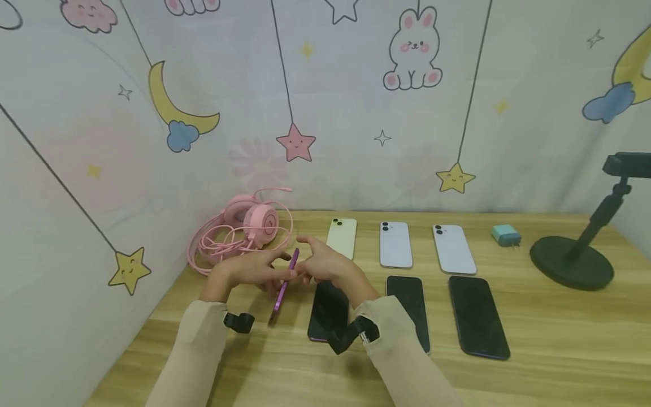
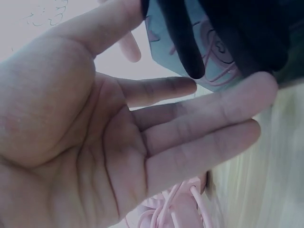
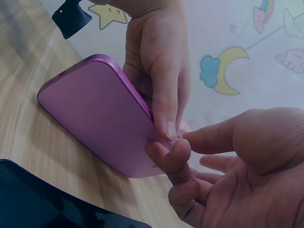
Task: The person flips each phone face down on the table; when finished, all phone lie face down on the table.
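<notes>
A purple smartphone [image 1: 285, 288] stands tilted on its edge, with its plain back [image 3: 92, 111] toward the right wrist view. My left hand [image 1: 249, 268] holds it from the left, the thumb along its edge and the other fingers stretched out on the screen side. In the left wrist view the dark glossy screen [image 2: 166, 61] mirrors fingers and pink headphones. My right hand [image 1: 328, 263] pinches the phone near its upper corner, index finger curled against the back. Both thumb tips nearly meet there. A dark-screened phone [image 1: 329, 308] lies flat just right of the held one.
Pink headphones [image 1: 261, 224] with coiled cable sit behind the left hand. A yellow phone [image 1: 342, 237], two white phones [image 1: 395, 245] and two dark-screened phones [image 1: 478, 316] lie to the right. Farther right are a teal charger [image 1: 506, 234] and a black stand [image 1: 572, 264]. Cartoon-printed cloth hangs behind.
</notes>
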### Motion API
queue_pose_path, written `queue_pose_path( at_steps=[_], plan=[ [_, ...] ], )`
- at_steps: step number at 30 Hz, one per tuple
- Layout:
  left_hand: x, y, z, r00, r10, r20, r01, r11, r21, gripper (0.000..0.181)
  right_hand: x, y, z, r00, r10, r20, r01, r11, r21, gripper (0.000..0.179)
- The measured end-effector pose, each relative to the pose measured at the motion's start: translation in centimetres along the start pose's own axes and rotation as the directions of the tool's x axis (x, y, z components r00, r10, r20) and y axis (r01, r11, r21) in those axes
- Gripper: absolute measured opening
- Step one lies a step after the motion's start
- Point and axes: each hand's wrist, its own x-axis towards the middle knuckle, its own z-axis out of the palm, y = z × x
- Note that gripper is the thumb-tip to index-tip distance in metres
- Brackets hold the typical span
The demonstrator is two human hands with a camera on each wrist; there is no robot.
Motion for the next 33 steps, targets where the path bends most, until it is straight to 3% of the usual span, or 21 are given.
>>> queue_pose_path(
  at_steps=[4,12,20,29,33],
  plan=[
    [0.2,0.0,-0.2,1.0,0.004,-0.016,-0.004,1.0,-0.005,0.081,0.0,-0.1,-0.2,1.0,-0.005,0.016,0.005,1.0,0.003,0.073],
    [0.3,-0.4,-0.3,0.998,0.057,-0.029,-0.059,0.997,-0.059,0.082,0.2,0.6,-0.2,0.999,-0.003,0.048,0.002,1.0,0.021,0.07],
    [-0.3,-0.5,-0.7,0.991,0.122,-0.063,-0.128,0.987,-0.096,0.071,0.5,1.2,0.2,0.995,-0.006,0.097,0.004,1.0,0.012,0.072],
    [-0.8,-0.4,-1.3,0.986,0.146,-0.087,-0.148,0.989,-0.014,0.069,0.7,1.4,0.2,0.991,0.011,0.133,-0.007,0.999,-0.033,0.076],
    [-1.2,-0.4,-1.6,0.987,0.125,-0.1,-0.123,0.992,0.032,0.068,0.6,1.5,0.4,0.988,0.038,0.147,-0.033,0.999,-0.039,0.075]
  ],
)
